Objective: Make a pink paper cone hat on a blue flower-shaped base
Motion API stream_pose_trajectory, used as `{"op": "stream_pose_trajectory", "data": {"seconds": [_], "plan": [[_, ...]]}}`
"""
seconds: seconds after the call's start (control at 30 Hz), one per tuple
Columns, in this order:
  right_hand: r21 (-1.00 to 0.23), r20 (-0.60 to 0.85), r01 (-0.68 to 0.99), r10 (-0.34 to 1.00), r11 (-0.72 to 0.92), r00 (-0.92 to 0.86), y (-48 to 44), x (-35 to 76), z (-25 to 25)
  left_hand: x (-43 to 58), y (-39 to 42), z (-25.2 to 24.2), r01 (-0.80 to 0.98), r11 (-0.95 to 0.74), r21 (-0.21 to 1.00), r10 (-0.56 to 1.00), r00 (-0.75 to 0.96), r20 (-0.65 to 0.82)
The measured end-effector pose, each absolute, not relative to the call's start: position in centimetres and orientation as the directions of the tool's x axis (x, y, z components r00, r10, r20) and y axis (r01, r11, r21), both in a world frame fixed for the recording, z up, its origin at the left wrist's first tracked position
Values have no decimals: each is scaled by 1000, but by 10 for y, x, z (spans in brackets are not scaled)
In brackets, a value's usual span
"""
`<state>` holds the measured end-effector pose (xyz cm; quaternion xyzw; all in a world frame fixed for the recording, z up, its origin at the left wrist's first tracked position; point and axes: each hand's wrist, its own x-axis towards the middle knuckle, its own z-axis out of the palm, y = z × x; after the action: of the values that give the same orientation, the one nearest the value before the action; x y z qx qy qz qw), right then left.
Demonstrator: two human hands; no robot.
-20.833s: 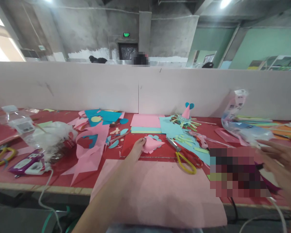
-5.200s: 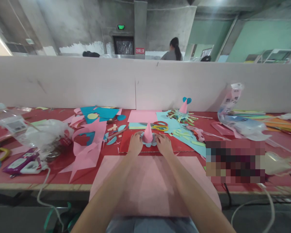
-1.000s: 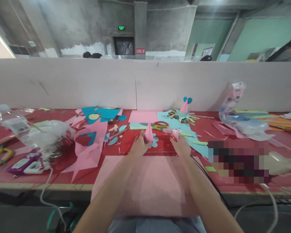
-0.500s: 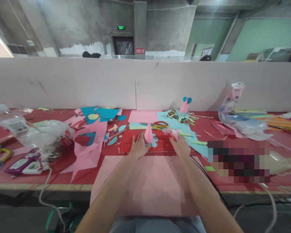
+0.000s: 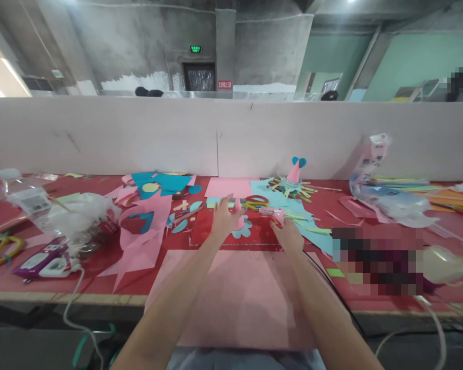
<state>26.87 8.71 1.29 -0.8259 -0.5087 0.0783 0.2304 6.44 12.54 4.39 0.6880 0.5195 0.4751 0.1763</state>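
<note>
A pink paper cone (image 5: 241, 224) stands at a light blue flower-shaped paper piece (image 5: 247, 229) on a red sheet (image 5: 204, 234). My left hand (image 5: 225, 220) is at the cone's left, fingers spread and thumb crossing in front of it; whether it touches the cone is unclear. My right hand (image 5: 289, 236) is closed around a pink hot glue gun (image 5: 278, 213), with a black cord trailing from it. Behind the cone lie scissors (image 5: 256, 201) with red and yellow handles. A similar pink cone (image 5: 294, 172) with blue ears and a fringed paper base stands farther back.
Pink cut paper (image 5: 144, 241) and blue sheets (image 5: 160, 181) lie to the left, beside a purple-and-white power strip (image 5: 42, 259), plastic bag (image 5: 79, 218) and bottle (image 5: 23, 192). A pink board (image 5: 235, 298) lies in front. Plastic packaging (image 5: 393, 198) sits right. A white partition (image 5: 139, 133) bounds the table.
My left hand has risen and turned, its fingers now spread beside and over the cone, hiding more of it. My right hand stays nearly in place with the glue gun.
</note>
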Motion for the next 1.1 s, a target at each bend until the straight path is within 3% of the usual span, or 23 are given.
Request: {"op": "stream_pose_trajectory", "data": {"seconds": [0.1,0.27,0.6,0.83,1.0,1.1], "plan": [[-460,117,805,874,-373,472,88,269,12,70,131,64,578,-476,663,825,33,564],[-453,118,807,873,-378,474,87,268,11,71,132,76,623,-488,611,826,104,554],[-448,128,811,870,-377,475,84,267,14,73,134,82,561,-449,695,885,171,434],[-447,117,805,867,-390,485,85,266,13,44,114,53,611,-468,639,813,13,582],[-461,118,800,867,-384,483,87,268,13,29,102,29,666,-591,455,798,402,449],[-465,102,792,865,-394,491,85,268,15,32,101,29,704,-603,375,795,494,351]]}}
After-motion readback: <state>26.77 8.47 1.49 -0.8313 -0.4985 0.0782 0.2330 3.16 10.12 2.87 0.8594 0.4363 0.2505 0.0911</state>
